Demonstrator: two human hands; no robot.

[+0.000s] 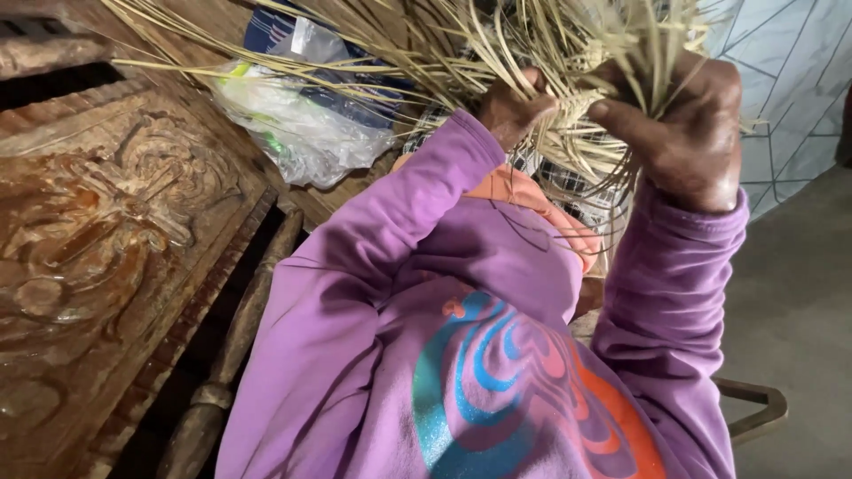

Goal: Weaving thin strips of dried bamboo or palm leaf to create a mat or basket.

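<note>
Gripping the straw bundle (532,53) from both sides: left hand (515,111) pinches strands, right hand (688,124) clamps the woven part, likely steadying it. Plastic bag (297,124) lies left of the bundle.

A single head-worn camera looks steeply down the wearer's own chest, very close, so the purple sweater (461,355) fills the lower frame. The view tilts, taking in a carved wooden panel (98,239) at left and grey floor (790,302) at right.
</note>
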